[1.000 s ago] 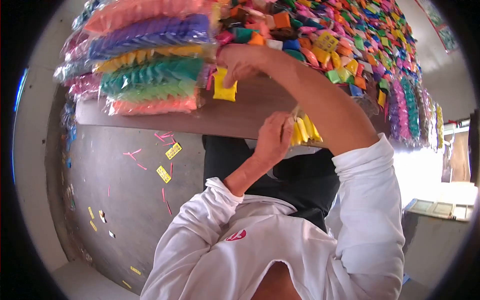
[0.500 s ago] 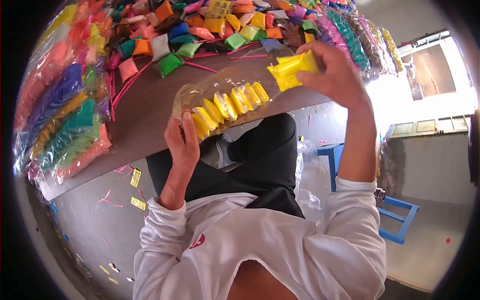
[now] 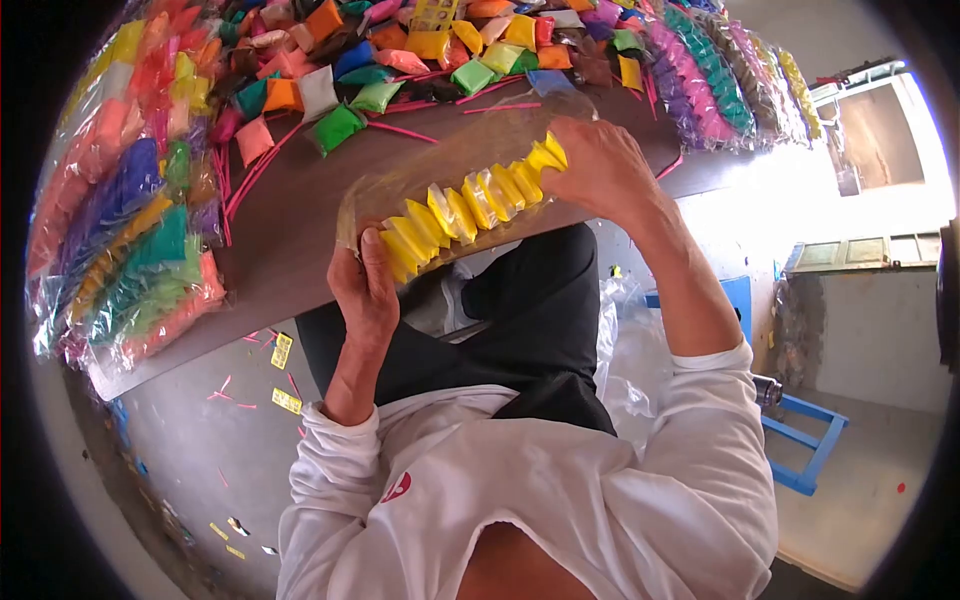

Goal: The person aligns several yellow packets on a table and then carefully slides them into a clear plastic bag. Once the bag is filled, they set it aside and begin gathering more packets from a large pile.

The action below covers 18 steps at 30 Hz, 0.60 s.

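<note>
A clear plastic bag (image 3: 400, 188) spans the space between my hands, above the table's near edge. Inside it lies a row of several small yellow packets (image 3: 450, 212). My left hand (image 3: 364, 283) is closed on the bag's left end, thumb on top beside the leftmost packets. At the right end, my right hand (image 3: 595, 165) is closed around a yellow packet (image 3: 546, 156), which meets the end of the row. Its fingertips are partly hidden behind the packet and the plastic.
Loose colourful packets (image 3: 400, 60) are heaped along the table's (image 3: 290, 210) far side, with pink sticks (image 3: 262, 165) among them. Bagged packets are stacked at left (image 3: 150, 230) and right (image 3: 710, 80). A blue stool (image 3: 800, 440) stands on the floor at right.
My right hand has moved left and down, bringing its yellow packets from beyond the bag to the right end of the row. My left hand keeps its grip.
</note>
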### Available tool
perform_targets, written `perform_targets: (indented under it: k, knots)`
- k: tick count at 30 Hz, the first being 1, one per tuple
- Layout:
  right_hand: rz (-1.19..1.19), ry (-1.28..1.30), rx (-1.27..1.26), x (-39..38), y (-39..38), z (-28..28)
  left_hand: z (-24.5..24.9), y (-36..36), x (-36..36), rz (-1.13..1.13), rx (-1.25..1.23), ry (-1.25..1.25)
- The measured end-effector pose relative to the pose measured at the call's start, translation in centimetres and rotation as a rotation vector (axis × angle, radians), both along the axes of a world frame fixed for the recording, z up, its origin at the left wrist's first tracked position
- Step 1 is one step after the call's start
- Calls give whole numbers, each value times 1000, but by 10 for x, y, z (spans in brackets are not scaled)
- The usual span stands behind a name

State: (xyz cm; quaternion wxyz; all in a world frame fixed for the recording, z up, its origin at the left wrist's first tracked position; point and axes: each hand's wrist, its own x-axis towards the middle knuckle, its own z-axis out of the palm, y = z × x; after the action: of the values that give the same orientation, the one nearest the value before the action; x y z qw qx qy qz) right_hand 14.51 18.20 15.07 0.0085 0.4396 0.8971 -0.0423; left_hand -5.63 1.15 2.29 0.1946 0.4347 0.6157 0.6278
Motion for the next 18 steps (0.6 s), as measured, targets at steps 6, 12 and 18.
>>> perform_targets:
  k: [6,12,18]
  knots:
    - [24,-6,-93,14,10,-7,1,-1,-1,-13,-18,14]
    - [92,-37,-116,13,18,-19,1,0,-2,13,0,60]
    - [119,-1,-122,17,26,-11,1,0,-2,8,14,103]
